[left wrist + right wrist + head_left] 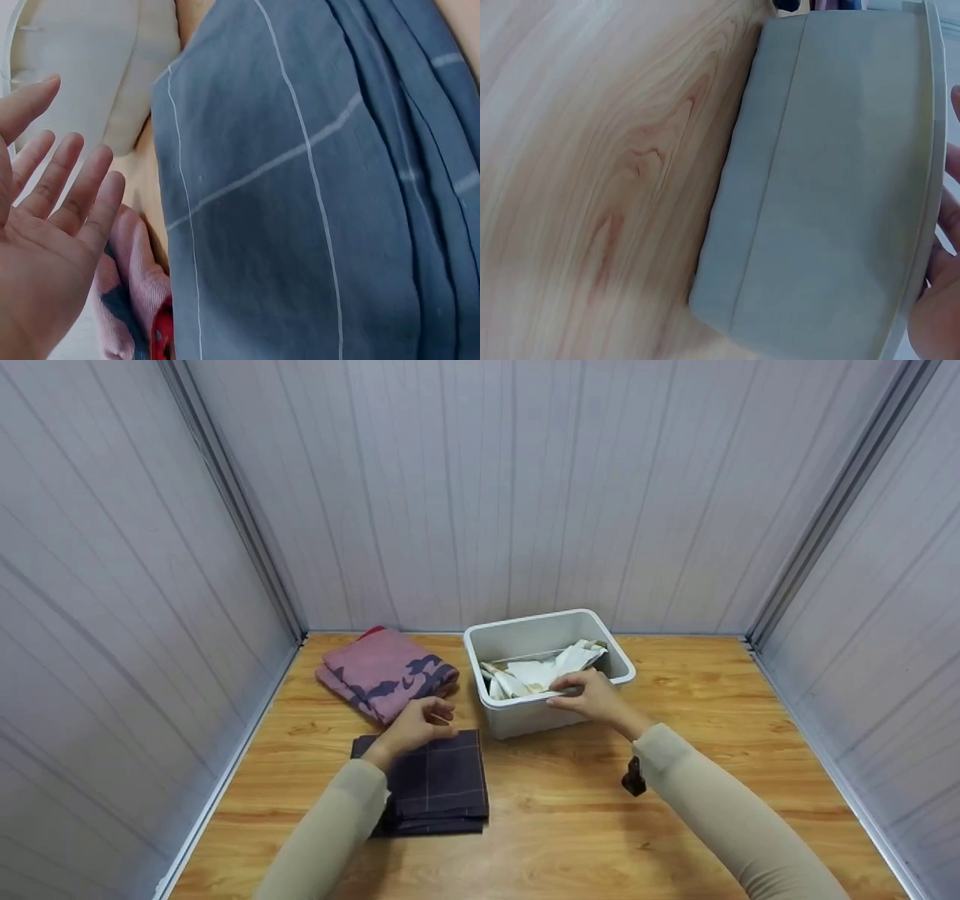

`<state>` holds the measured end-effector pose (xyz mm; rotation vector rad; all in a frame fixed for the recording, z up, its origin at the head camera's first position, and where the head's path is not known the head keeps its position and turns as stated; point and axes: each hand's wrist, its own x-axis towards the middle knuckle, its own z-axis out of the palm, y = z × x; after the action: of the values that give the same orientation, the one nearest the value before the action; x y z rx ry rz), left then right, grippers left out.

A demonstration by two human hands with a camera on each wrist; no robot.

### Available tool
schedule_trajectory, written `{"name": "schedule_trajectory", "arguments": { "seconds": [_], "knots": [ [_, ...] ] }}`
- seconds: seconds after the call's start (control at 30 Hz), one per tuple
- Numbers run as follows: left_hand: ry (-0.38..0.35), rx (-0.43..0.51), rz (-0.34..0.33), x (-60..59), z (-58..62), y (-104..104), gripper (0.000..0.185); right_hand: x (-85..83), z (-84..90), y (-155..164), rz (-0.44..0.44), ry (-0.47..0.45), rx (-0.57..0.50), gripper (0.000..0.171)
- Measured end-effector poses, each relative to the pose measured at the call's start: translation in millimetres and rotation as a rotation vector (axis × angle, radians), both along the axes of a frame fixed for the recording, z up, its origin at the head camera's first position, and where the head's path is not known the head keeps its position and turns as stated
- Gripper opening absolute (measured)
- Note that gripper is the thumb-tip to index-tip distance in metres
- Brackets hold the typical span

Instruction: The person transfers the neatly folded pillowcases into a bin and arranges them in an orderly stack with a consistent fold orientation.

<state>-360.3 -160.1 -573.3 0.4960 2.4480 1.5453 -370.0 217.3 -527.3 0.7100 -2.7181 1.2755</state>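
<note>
A white plastic bin (525,720) stands at the back centre with a crumpled white and tan cloth (551,666) inside. My right hand (592,697) grips the bin's front rim, fingers over the edge and thumb on the outer side; in the right wrist view the hand (937,300) shows only partly beside the rim. My left hand (416,727) hovers over a folded dark checked cloth (442,780), holding nothing. Its fingers (79,191) are spread and relaxed in the left wrist view.
A folded pink cloth (386,671) with a dark camouflage pattern lies behind the checked one, left of the bin. Pale panel walls (480,495) enclose the wooden tabletop (720,720) at the back and both sides.
</note>
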Motion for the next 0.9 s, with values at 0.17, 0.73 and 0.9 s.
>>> {"name": "schedule_trajectory", "arguments": {
  "seconds": [0.17, 0.73, 0.9],
  "knots": [
    [0.003, -0.01, -0.013, 2.5, 2.6, -8.7, 0.048, 0.2, -2.6, -3.1, -0.058, 0.003, -0.013, 0.017],
    [0.011, -0.138, -0.098, 2.6, -6.9, -27.7, 0.065, 0.4, -6.6, -8.0, -0.118, -0.028, -0.013, 0.015],
    [-0.008, -0.206, -0.093, 2.1, -11.0, -31.6, 0.067, 0.5, -7.5, -7.5, -0.126, -0.01, -0.006, 0.015]
  ]
}}
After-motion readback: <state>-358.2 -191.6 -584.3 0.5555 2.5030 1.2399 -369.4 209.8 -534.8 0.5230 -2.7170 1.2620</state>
